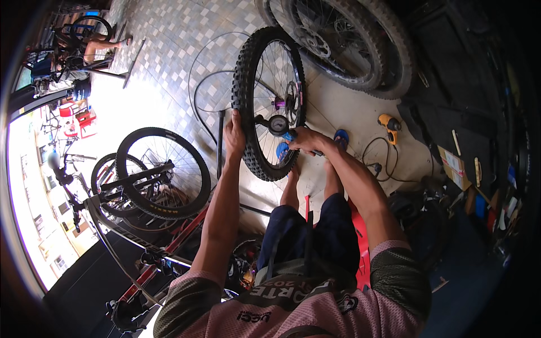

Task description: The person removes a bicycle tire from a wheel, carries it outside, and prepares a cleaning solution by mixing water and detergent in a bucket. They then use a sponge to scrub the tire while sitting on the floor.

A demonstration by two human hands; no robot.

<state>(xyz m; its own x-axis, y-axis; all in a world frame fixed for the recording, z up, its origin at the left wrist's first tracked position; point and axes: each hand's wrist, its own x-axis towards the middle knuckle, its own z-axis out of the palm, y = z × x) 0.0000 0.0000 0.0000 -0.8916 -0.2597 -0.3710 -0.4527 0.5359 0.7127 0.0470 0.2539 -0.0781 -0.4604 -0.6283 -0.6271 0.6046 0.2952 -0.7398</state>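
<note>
A bicycle wheel [240, 90] with a knobby black tire and a purple hub stands upright in front of me. My left hand [234, 137] grips the tire's left side, its thumb and fingers along the tread. In my right hand [310, 141] is a tire inflator with a round dial gauge [278, 125] and a blue part beside my fingers. The gauge sits in front of the spokes near the rim, its short head pointing left. Whether the inflator is joined to the valve, I cannot tell. A thin black hose [194, 98] loops over the tiles beyond the wheel.
Larger knobby wheels [389, 67] lean together at the far right. A yellow heat gun [390, 127] with a black cord lies on the floor right of my feet. Left of me is a bicycle with a wheel [163, 172]. Tools lie on a dark surface [451, 112] at right. Another person's leg [97, 48] shows far left.
</note>
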